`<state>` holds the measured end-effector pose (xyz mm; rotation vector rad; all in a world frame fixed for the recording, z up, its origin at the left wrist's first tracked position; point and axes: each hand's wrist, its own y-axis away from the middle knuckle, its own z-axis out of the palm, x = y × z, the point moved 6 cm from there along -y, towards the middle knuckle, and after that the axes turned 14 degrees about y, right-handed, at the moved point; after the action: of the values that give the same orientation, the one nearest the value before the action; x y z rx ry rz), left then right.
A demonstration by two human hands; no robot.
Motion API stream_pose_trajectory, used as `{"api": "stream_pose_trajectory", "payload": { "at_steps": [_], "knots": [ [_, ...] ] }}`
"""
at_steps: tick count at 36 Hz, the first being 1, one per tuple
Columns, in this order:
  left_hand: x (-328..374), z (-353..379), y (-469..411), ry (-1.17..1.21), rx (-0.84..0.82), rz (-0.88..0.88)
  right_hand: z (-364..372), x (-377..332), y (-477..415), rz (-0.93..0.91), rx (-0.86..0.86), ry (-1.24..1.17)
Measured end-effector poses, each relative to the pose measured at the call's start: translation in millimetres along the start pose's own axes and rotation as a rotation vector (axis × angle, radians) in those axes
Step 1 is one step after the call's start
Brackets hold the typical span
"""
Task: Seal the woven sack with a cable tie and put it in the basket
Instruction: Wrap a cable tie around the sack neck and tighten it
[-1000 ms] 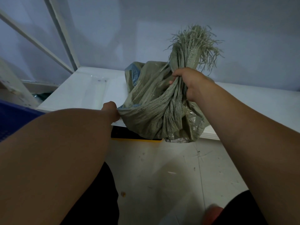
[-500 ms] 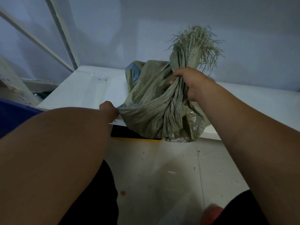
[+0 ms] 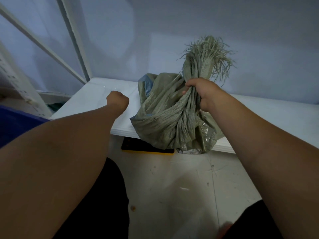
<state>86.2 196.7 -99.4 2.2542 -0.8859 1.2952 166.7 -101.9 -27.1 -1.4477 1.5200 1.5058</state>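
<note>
A grey-green woven sack (image 3: 165, 118) sits at the front edge of a white table (image 3: 259, 111), its bottom hanging slightly over the edge. My right hand (image 3: 201, 94) is shut around the gathered neck, and the frayed mouth (image 3: 208, 52) stands up above my fist. My left hand (image 3: 118, 100) hovers over the table to the left of the sack, apart from it. Its wrist is bent down and its fingers are hidden, so its state is unclear. A blue basket (image 3: 15, 126) shows at the left edge. I cannot make out a cable tie.
White frame bars (image 3: 76, 49) rise at the table's left rear corner, with a wall behind. A black and yellow flat object (image 3: 145, 147) lies on the pale floor under the table's edge. My dark-clothed legs fill the bottom of the view.
My left hand has let go of the sack's lower left corner and moved up and left over the table. My right hand still holds the neck in the same place.
</note>
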Motion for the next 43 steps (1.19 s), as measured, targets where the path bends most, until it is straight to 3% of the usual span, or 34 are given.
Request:
{"api": "stream_pose_trajectory", "payload": {
  "at_steps": [8, 12, 14, 17, 19, 24, 28, 35, 43],
  "knots": [
    [69.4, -4.0, 21.9, 0.16, -0.047, 0.204, -3.6, -7.7, 13.1, -0.032, -0.037, -0.063],
    [98.8, -11.1, 38.5, 0.362, -0.073, 0.251, -8.2, -8.6, 18.4, -0.035, -0.042, -0.078],
    [110.6, -6.6, 47.2, 0.506, -0.213, 0.173, -11.3, -7.5, 19.8, -0.033, -0.036, -0.087],
    [129.9, 10.7, 71.0, 0.745, -0.561, 0.021, -17.9, -6.7, 23.7, -0.041, -0.019, -0.086],
    [145.7, 19.3, 88.5, 0.795, -0.772, 0.012, -22.4, -5.6, 25.2, -0.046, -0.01, -0.065],
    [172.9, 29.2, 118.5, 0.772, -0.994, 0.044, -30.9, -1.9, 27.4, -0.032, 0.0, -0.067],
    [177.9, 36.9, 124.1, 0.668, -0.961, 0.118, -34.5, -3.4, 27.1, -0.037, -0.008, -0.115],
    [162.1, 38.4, 105.6, 0.331, -0.685, 0.349, -38.9, -1.8, 24.2, -0.029, 0.005, -0.09],
    [153.7, 44.6, 95.0, 0.116, -0.604, 0.46, -36.5, -4.0, 24.7, -0.037, 0.005, -0.1]
  ]
}}
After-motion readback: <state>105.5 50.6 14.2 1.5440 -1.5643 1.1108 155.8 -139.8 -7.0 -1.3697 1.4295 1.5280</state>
